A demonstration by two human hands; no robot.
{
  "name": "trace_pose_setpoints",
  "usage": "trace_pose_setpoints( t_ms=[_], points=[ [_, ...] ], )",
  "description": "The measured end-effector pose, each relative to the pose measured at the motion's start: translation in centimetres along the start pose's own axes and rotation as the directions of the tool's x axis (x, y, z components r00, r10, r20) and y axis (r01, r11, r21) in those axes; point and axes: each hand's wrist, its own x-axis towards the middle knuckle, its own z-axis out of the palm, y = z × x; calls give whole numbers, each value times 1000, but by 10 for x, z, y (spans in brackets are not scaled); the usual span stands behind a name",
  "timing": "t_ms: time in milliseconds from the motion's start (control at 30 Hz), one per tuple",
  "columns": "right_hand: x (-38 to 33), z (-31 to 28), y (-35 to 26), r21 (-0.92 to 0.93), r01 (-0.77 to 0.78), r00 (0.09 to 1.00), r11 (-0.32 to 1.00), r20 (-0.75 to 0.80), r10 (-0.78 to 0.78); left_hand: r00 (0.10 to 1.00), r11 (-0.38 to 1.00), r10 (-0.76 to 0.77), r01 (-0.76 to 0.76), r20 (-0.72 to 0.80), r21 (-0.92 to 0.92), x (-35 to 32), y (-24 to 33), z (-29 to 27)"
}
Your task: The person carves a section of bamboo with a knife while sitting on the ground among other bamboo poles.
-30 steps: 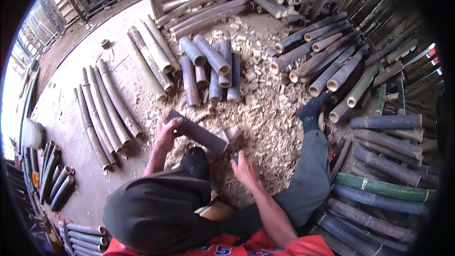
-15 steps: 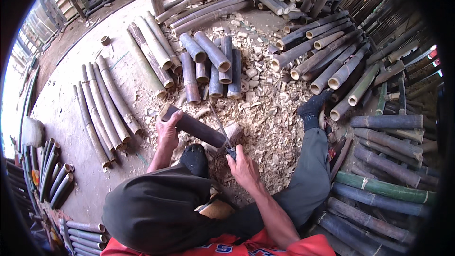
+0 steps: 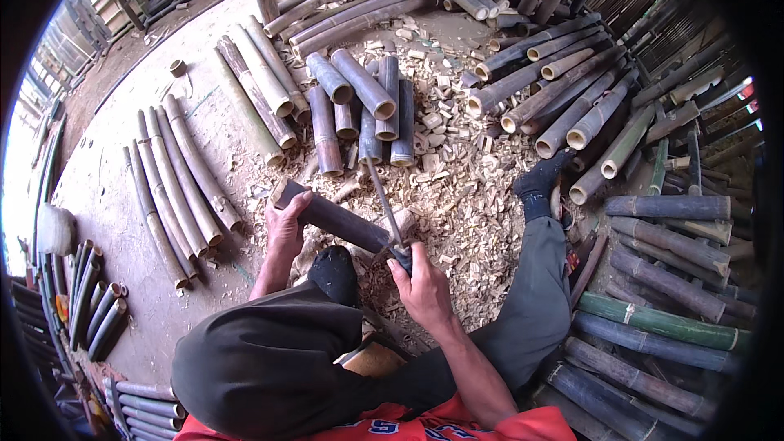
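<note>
My left hand (image 3: 285,227) is closed round the far left end of a short, dark bamboo piece (image 3: 341,220), which slants down to the right. In my right hand (image 3: 425,284) is the dark handle of a long-bladed knife (image 3: 382,196). Its blade points up and away, crossing close by the bamboo's right end; whether it touches there I cannot tell. A pale wooden block (image 3: 400,227) lies beneath that end, partly hidden. Beyond the blade tip, several short bamboo pieces (image 3: 363,86) lie in a small pile.
Pale wood chips (image 3: 469,220) cover the ground ahead. Long bamboo poles (image 3: 175,188) lie to the left, with more stacked bamboo (image 3: 563,90) at the far right. Bamboo lengths (image 3: 661,318) are piled beside my right leg (image 3: 531,278). My left foot (image 3: 333,273) rests below the held piece.
My right hand has shifted slightly right and turned the knife, its blade now more clear of the bamboo end. The left hand and the bamboo have moved slightly left.
</note>
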Motion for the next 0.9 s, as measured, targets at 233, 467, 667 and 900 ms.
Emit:
trace_pose_setpoints(
  t_ms=[233, 467, 667, 900],
  points=[
    [3, 36, 73, -280, -190, 965, 941, 122, 231, 1000, 998, 12, -13, 21, 60, 5, -2, 18],
    [3, -2, -5, 136, 212, 958, 968, -223, -179, 992, 987, -84, 70, 92, 143, -1, 18, 7],
    [10, 41, 83, -255, -146, 980, 956, 97, 176, 997, 998, -51, 49, 62, 42, 15, 12, 19],
    [5, 0, -12, 101, 259, 945, 961, -232, -230, 981, 993, -47, 67, -190, 100, -3, 5, 9]
  ],
)
